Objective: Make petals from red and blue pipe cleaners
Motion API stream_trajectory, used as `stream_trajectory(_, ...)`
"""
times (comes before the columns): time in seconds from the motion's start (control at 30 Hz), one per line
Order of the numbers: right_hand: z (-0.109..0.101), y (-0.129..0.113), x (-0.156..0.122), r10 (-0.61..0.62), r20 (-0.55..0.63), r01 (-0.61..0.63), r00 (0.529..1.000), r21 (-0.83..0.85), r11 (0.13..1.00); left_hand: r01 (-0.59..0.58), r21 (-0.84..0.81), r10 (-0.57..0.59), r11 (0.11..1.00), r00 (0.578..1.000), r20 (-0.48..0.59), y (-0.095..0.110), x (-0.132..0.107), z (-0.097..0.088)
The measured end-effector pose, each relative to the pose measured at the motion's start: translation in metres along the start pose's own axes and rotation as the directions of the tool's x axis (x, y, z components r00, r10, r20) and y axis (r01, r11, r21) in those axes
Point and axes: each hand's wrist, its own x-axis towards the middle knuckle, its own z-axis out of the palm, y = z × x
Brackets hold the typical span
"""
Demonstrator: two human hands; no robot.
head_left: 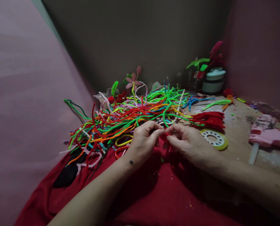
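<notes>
My left hand [146, 138] and my right hand [185, 139] meet over the red cloth [158, 194], thumbs and forefingers pinched close together. Between them is a small red fuzzy piece [165, 137], which looks like pipe cleaner; the fingers cover most of it. Just behind the hands spreads a heap of pipe cleaners [140, 108] in green, red, orange and other colours. Beside my left hand lie the scissors [122, 141], with yellow and orange handle loops. A roll of tape [221, 141] is partly covered by my right hand.
A pink glue gun [267, 135] with a glue stick lies at right. Red fuzzy bundles [208, 121] rest beyond the tape. A lidded jar [214, 81] and green fuzzy leaves [197, 62] stand at the back right. A pink fuzzy flower [133, 82] rises behind the heap.
</notes>
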Motion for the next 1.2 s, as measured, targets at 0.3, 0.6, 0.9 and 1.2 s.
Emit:
stream_trajectory(0.3, -0.002, 0.000, 0.004, 0.066, 0.002, -0.066, 0.998, 0.092, 0.994, -0.163, 0.121, 0.151, 0.979, 0.983, 0.101, -0.004, 0.004, -0.007)
stream_trajectory(0.6, -0.003, 0.001, 0.002, 0.088, -0.024, -0.085, 0.996, 0.097, 0.992, -0.237, 0.247, 0.238, 0.940, 0.971, 0.029, -0.006, 0.002, -0.006)
stream_trajectory(0.9, -0.004, 0.001, 0.003, 0.229, 0.055, -0.235, 0.972, 0.210, 0.949, 0.131, -0.135, -0.121, 0.982, 0.990, 0.079, 0.013, 0.000, -0.003)
stream_trajectory(1.2, -0.005, -0.003, -0.004, -0.117, -0.078, 0.104, 0.990, -0.148, 0.983, 0.335, -0.242, -0.263, 0.910, 0.921, 0.286, 0.001, 0.008, -0.012)
